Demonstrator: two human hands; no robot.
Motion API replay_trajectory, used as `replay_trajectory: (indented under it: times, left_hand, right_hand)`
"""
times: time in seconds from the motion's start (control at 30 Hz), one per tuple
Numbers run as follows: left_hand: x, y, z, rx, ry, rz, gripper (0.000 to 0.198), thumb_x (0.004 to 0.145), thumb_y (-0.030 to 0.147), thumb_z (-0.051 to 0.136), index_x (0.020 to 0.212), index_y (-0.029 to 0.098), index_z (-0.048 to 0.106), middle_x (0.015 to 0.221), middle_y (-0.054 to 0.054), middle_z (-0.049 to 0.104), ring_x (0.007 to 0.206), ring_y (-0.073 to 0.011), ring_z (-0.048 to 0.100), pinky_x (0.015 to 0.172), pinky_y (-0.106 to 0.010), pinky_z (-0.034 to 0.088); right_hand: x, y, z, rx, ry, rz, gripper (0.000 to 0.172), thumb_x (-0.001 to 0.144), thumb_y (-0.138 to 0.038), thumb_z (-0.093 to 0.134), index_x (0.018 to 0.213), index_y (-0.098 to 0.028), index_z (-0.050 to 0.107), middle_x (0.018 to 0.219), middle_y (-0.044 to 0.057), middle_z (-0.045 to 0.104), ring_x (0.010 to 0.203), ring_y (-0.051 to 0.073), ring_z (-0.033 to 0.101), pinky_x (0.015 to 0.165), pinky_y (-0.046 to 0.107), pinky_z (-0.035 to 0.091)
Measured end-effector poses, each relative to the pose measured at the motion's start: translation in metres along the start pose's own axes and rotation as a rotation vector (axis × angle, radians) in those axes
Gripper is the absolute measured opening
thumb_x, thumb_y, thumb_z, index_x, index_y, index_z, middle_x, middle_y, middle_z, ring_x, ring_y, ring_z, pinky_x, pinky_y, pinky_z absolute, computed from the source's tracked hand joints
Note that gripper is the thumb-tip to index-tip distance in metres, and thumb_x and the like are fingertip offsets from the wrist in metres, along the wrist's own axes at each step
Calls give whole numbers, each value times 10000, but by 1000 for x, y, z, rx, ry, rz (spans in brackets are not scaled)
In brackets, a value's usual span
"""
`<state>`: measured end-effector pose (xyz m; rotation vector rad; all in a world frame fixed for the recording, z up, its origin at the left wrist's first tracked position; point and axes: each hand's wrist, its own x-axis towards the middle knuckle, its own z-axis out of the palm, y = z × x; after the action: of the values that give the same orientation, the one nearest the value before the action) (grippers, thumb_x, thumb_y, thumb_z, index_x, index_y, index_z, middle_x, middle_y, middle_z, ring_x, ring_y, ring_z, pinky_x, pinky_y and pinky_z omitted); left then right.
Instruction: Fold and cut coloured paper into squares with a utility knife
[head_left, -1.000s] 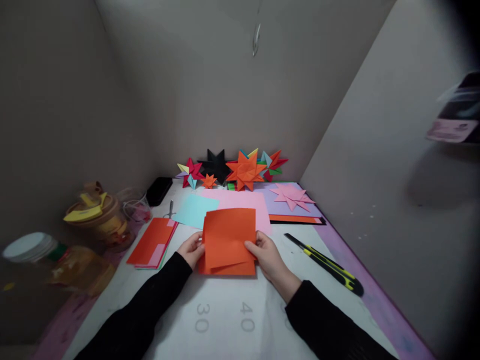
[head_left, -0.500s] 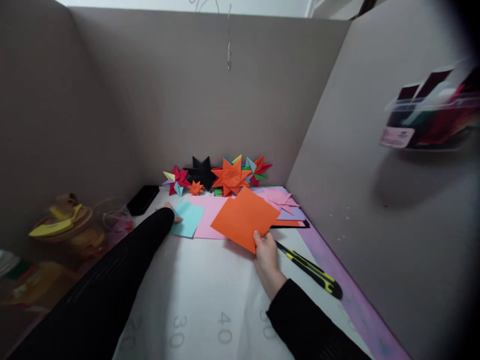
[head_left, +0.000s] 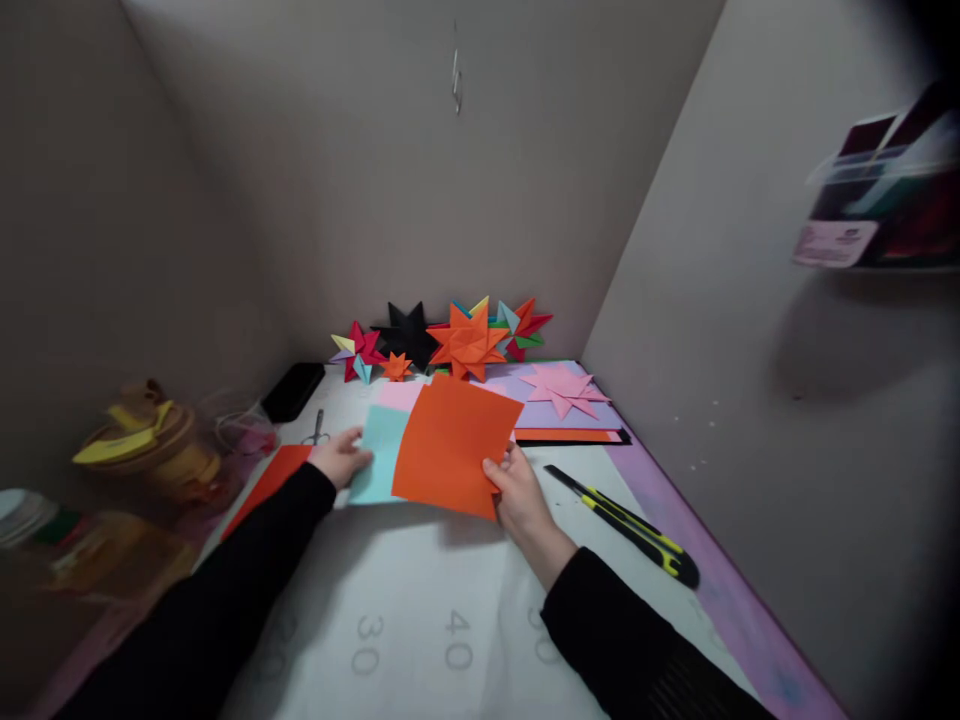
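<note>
My right hand (head_left: 521, 490) pinches an orange paper sheet (head_left: 457, 445) at its lower right edge, and a second orange corner shows behind its top. Left of it, my left hand (head_left: 343, 457) is closed on the left edge of a light blue paper sheet (head_left: 379, 455), which is lifted above the table. The orange sheet overlaps the blue one. A pink paper sheet (head_left: 397, 396) shows behind both, and I cannot tell whether it is held too. Beside my left wrist lies a red-orange sheet (head_left: 281, 470), partly under the sleeve. Small scissors (head_left: 318, 427) lie just beyond that hand.
Folded paper stars (head_left: 466, 343) line the back wall. A pink star (head_left: 564, 390) rests on stacked paper at right. A utility knife (head_left: 622, 525) lies right of my hand, a black phone (head_left: 294, 392) at back left. A clear box (head_left: 862, 220) hangs on the right wall.
My left hand has drawn back toward me with the light blue sheet. The orange sheet has turned and shifted left over it. The scissors and red-orange sheet now show at left.
</note>
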<state>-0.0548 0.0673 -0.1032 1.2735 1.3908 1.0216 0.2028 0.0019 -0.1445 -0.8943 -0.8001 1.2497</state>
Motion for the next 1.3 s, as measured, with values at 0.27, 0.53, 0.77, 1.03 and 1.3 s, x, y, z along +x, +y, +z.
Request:
replay_trajectory:
  times: [0.27,0.53,0.77,1.03,1.3]
  left_hand:
    - [-59,-38,32,-453,-146,-262,524,565,391,764,965,162,513,863,-90,693,759,-248,676,678,-365,538]
    - [-80,-11,26,-39,13,421,338,794,380,580,1033,141,586,1074,-111,656,1003,-241,602,888,-339,464]
    - [-73,-20,19,-90,-368,174,473,652,355,735,1024,86,622,1044,-140,693,944,-283,647,854,-398,503]
    - [-80,-21,26,-197,-379,140,434,638,335,753,998,105,672,998,-112,713,901,-273,668,817,-387,523]
    - [-84,-21,31,-46,-185,223,265,607,298,744,796,116,707,800,-86,733,737,-234,665,724,-342,523]
  right_hand:
    - [-21,21,10,-348,-219,20,486,728,-158,537,1195,-246,433,1115,63,624,992,197,617,827,354,501]
    - [-26,-2,21,-227,-183,-108,614,717,-248,665,1281,-256,423,1239,66,561,1131,221,529,941,389,437]
    - [-29,-4,19,-216,-285,-76,302,741,-316,677,1012,-209,599,1025,52,679,946,226,625,850,393,485]
    - [-37,5,26,-114,-312,0,337,728,-315,697,1034,-225,587,1050,57,676,962,225,630,852,391,486]
    - [-35,6,21,-210,-191,-52,183,694,-298,703,833,-191,649,821,30,702,751,192,641,726,337,501]
